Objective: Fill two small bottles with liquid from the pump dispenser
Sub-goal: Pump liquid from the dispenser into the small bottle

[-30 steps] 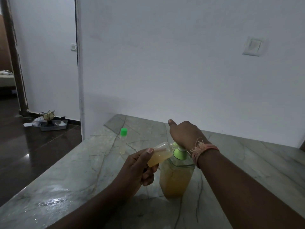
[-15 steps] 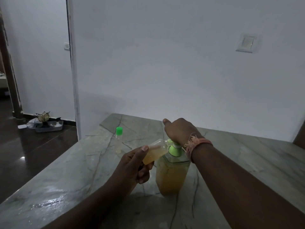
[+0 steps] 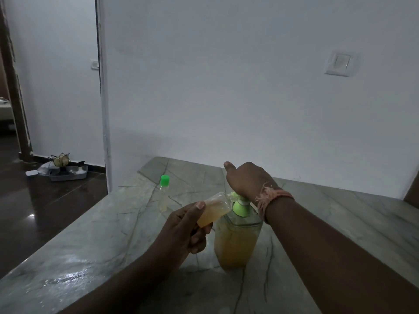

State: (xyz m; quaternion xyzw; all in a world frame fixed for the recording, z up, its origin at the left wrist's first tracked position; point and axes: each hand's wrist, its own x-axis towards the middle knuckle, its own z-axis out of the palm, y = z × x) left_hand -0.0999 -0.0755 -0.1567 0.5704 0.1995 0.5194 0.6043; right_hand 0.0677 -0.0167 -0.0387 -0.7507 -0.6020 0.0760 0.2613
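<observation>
A clear pump dispenser [image 3: 235,241] with amber liquid and a green pump collar stands on the marble counter [image 3: 90,245]. My right hand [image 3: 248,180] lies on top of the pump head and hides it, thumb sticking out to the left. My left hand [image 3: 186,225] grips a small clear bottle [image 3: 214,209], tilted with its mouth at the pump spout and partly filled with amber liquid. A second small bottle [image 3: 163,196] with a green cap stands upright farther back on the left, a little liquid at its bottom.
A white wall with a switch plate [image 3: 339,63] rises just behind the counter. The counter's left edge drops to a dark glossy floor, where a grey tray [image 3: 68,174] with clutter lies by the far wall. A doorway opens at far left.
The view has shifted slightly. Both hands stay in the same hold, the left on the tilted small bottle and the right on the pump head.
</observation>
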